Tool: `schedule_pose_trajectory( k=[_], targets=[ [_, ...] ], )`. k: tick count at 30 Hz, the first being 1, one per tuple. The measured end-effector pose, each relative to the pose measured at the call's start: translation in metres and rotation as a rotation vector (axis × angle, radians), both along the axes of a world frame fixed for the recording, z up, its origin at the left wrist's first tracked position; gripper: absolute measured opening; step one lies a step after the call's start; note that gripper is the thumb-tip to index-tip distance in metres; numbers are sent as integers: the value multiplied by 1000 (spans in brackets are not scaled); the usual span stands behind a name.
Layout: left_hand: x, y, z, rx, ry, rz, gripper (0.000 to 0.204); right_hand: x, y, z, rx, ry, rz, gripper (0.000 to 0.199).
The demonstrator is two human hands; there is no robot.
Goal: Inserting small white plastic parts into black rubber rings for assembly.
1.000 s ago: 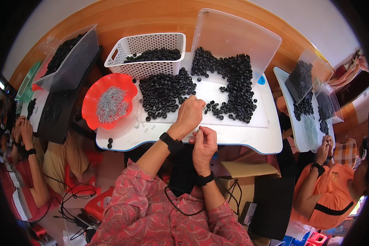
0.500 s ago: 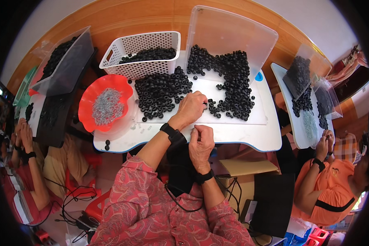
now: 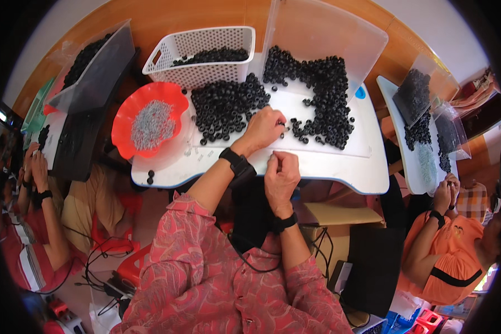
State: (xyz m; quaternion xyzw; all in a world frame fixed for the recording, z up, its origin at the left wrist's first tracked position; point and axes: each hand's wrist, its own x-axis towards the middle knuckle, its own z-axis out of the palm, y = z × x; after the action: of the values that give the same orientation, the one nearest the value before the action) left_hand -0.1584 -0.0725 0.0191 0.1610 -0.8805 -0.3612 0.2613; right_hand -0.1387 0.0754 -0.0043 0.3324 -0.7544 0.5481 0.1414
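Observation:
My left hand (image 3: 264,129) reaches over the white table, palm down, its fingers pinched together at a small black ring-shaped piece (image 3: 282,124). Nearer to me, at the table's front edge, my right hand (image 3: 281,173) is closed, thumb against curled fingers; whatever it holds is hidden. Left of my left hand lies a heap of black ring-shaped pieces (image 3: 222,111). A second heap (image 3: 328,100) spreads to the right, partly spilling from a clear plastic bin (image 3: 328,28) tipped on its side.
A white perforated basket (image 3: 206,72) of black pieces stands at the back. At left, a red scalloped bowl (image 3: 122,125) holds small grey bits. Two loose black pieces (image 3: 150,177) lie near the front edge. People work at neighbouring tables, one in an orange shirt (image 3: 437,256) on the right.
The table has shifted up and slightly right in view. My left hand stays by the gap between the heaps, its fingertips now at loose pieces. My right hand remains closed near the edge.

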Motion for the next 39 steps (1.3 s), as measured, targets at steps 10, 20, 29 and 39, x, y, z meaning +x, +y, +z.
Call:
schedule_pose_trajectory(
  k=[10, 20, 29, 39],
  targets=[
    [84, 24, 13, 543, 194, 14, 18, -2, -1, -2, -17, -71, 23, 6],
    [120, 15, -11, 880, 255, -90, 21, -3, 3, 3, 33, -132, 55, 4],
    [120, 13, -14, 908, 270, -116, 22, -4, 4, -1, 47, -114, 41, 4],
    [121, 10, -14, 930, 293, -165, 22, -5, 2, -1, 13, -62, 41, 2]
  ],
)
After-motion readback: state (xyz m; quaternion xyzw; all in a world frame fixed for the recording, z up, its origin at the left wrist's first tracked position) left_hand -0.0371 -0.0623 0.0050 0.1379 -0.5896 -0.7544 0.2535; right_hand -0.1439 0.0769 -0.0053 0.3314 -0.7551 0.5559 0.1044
